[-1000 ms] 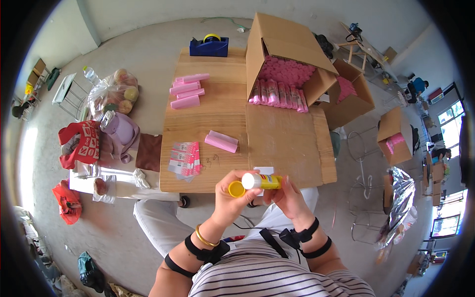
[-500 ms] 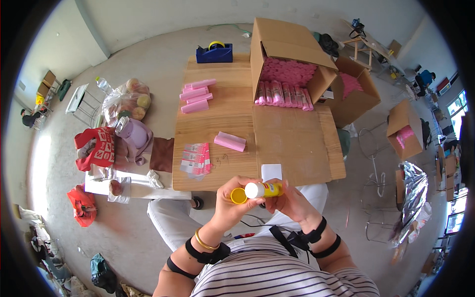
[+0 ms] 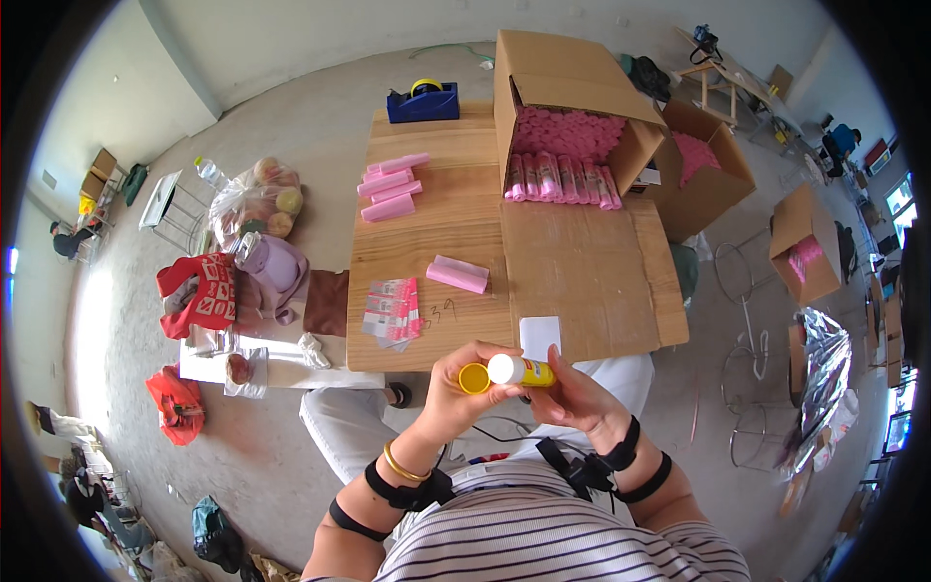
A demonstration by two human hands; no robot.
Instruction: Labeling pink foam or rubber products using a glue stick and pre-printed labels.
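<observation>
Above my lap, just off the table's near edge, I hold a yellow glue stick [image 3: 524, 371] with its white end turned to the left. My right hand [image 3: 585, 400] is closed on its barrel. My left hand [image 3: 459, 388] holds the round yellow cap [image 3: 473, 378] right beside the white end, and its thumb reaches under the stick. Past my fingers lies a small white card [image 3: 540, 337] at the table's edge. Farther left are pink-and-grey printed labels [image 3: 392, 308] and a pair of pink rolls [image 3: 458, 274].
Several pink rolls [image 3: 392, 189] and a blue tape dispenser [image 3: 423, 102] lie on the left of the wooden table [image 3: 427, 233]. A cardboard box [image 3: 572, 73] of pink rolls stands on its side at back right. Left of the table sit a purple bag [image 3: 270, 264] and a red bag [image 3: 199, 296].
The view has shifted slightly, so the whole scene sits a little to the right. Both hands keep their hold on the glue stick and cap, with hardly any movement.
</observation>
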